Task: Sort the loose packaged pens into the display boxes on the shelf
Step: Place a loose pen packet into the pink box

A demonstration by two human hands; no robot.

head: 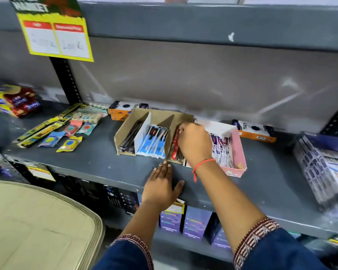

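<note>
A brown cardboard display box (160, 114) with three slots stands on the grey shelf (98, 162). Its left slot holds dark pens (129, 138), its middle slot blue-and-white packaged pens (154, 142), its right slot red packaged pens (175, 147). My right hand (194, 142) reaches into the right slot with its fingers closed on the top of the red pens. To the right, a pink display box (239, 152) holds white-and-purple packaged pens (221, 149). My left hand (161, 186) lies flat and empty on the shelf's front edge, just below the cardboard box.
Loose small packets (70, 133) and long yellow packs (41, 129) lie on the shelf's left part. Orange-and-black boxes (125, 111) stand behind the display boxes. Wrapped stacked packs (324, 168) fill the right end. A beige tray-like surface (37, 227) sits at the lower left.
</note>
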